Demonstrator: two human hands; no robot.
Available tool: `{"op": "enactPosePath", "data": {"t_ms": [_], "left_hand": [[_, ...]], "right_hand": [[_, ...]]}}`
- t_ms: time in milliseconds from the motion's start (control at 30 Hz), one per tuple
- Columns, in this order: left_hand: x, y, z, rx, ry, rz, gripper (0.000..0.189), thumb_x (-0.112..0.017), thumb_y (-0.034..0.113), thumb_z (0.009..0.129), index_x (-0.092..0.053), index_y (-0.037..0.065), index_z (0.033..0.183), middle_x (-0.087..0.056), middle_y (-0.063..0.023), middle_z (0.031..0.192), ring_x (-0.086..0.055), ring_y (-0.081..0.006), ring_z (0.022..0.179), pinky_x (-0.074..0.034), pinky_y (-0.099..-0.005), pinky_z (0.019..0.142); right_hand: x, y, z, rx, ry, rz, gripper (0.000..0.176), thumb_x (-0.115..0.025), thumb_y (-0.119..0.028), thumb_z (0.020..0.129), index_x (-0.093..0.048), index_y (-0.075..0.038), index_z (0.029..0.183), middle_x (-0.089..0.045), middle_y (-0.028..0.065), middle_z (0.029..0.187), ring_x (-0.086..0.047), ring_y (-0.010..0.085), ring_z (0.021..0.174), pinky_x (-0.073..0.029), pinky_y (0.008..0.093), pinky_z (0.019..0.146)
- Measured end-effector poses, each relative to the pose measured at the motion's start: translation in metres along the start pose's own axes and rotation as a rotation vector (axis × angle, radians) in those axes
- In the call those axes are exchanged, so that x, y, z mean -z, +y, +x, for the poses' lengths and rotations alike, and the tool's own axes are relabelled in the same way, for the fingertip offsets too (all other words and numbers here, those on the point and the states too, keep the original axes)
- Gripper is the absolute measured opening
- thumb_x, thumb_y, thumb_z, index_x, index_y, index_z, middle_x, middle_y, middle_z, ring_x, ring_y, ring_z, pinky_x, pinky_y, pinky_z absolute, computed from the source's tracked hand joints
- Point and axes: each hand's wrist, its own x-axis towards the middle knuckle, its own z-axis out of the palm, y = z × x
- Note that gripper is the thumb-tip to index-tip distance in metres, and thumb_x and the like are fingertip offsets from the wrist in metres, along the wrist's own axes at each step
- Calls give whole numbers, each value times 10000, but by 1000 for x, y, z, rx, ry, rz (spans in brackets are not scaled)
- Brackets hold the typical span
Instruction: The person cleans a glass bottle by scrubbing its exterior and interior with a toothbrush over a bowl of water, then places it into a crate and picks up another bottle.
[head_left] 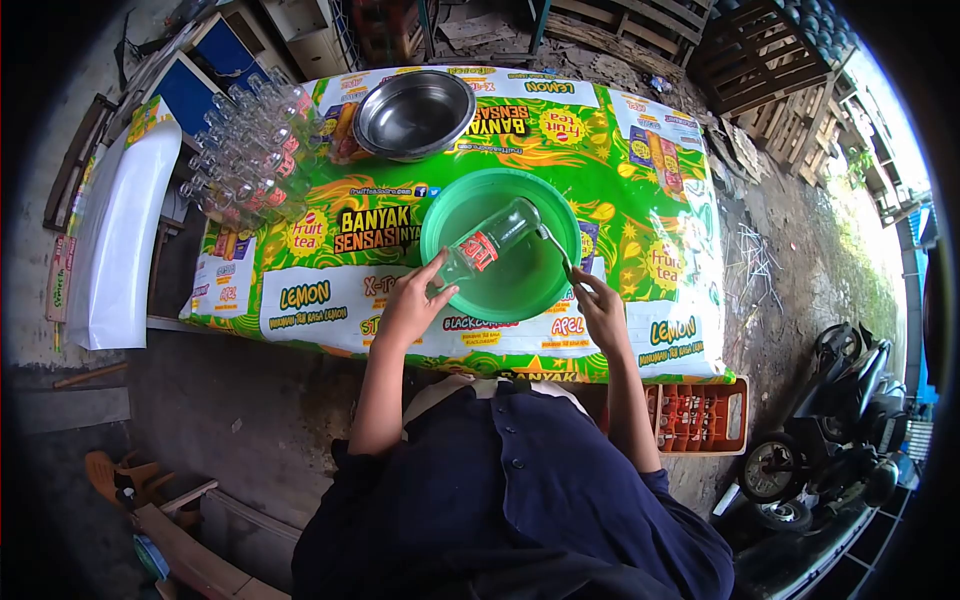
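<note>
A clear glass bottle (490, 242) with a red label lies tilted over the green plastic basin (440, 195), its base toward the upper right. My left hand (412, 302) grips it by the neck end, above the basin's lower left rim. In my right hand (602, 308) is a slim-handled tool (560, 254), held at its lower end. The tool's small pale head touches or nearly touches the bottle's base; its exact kind is too small to make out. Greenish liquid appears to stand in the basin below.
A steel bowl (415, 112) stands behind the basin. Several upright glass bottles (250, 160) crowd the table's left end. A printed green cover (620, 130) drapes the table (330, 300). Below its front right edge sits a red crate (700, 415); a motorcycle (830, 430) is farther right.
</note>
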Motion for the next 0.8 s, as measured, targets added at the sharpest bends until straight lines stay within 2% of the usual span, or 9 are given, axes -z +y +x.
{"op": "enactPosePath", "data": {"t_ms": [100,133,233,367,633,667,700,767,800], "left_hand": [[0,1,1,14,-12,-14,558,-666,163,755,-452,81,1263,-591,-117,759,-575,-246,661,-457,-348,636],[0,0,0,23,-13,-20,558,-667,162,755,-452,82,1263,-591,-118,758,-574,-246,660,-456,-348,635],[-1,-2,0,19,-16,-35,559,-667,155,753,-451,81,1264,-589,-123,759,-570,-247,651,-455,-350,631],[1,-1,1,17,-11,-15,559,-668,153,753,-452,84,1264,-588,-125,757,-570,-245,655,-454,-350,632],[3,1,-1,11,-17,-16,559,-669,159,755,-451,92,1266,-586,-113,754,-560,-242,643,-452,-348,629],[4,2,-2,37,-39,-23,555,-669,162,754,-456,93,1261,-595,-114,767,-570,-245,655,-455,-349,632],[6,3,-1,62,-62,-29,550,-670,166,752,-461,93,1256,-603,-115,780,-580,-249,667,-459,-350,634],[13,7,5,64,-97,9,535,-674,179,747,-476,91,1236,-619,-118,810,-598,-256,699,-467,-352,644],[19,9,9,45,-111,51,525,-677,187,743,-486,89,1222,-626,-121,827,-607,-259,720,-472,-354,651]], "right_hand": [[-15,9,24,212,23,127,329,-515,-129,876,-523,-7,1180,-424,-56,590,-325,29,541,-269,199,478],[-19,7,30,179,13,151,336,-505,-156,889,-515,-15,1194,-396,-62,584,-310,26,513,-250,194,446],[-19,-4,21,56,-144,323,331,-503,-158,883,-530,-15,1180,-498,-6,670,-372,48,559,-338,206,512],[-14,9,14,-38,-152,488,341,-483,-167,897,-509,-18,1202,-422,-50,628,-328,30,511,-263,189,435],[-10,-25,47,182,-99,339,352,-462,-187,915,-484,-5,1216,-438,-72,614,-360,7,502,-288,174,423],[-11,-11,59,312,-29,286,359,-469,-191,912,-487,12,1208,-595,7,750,-512,48,650,-417,188,562],[-4,-22,51,282,-12,162,348,-467,-182,913,-496,24,1192,-626,87,934,-550,85,820,-442,210,706],[-10,-28,46,438,202,187,300,-578,-216,839,-584,12,1034,-509,19,588,-404,82,484,-343,256,470],[-7,-38,42,427,179,20,308,-622,-227,797,-574,9,989,-520,43,602,-437,110,503,-358,265,484]]}}
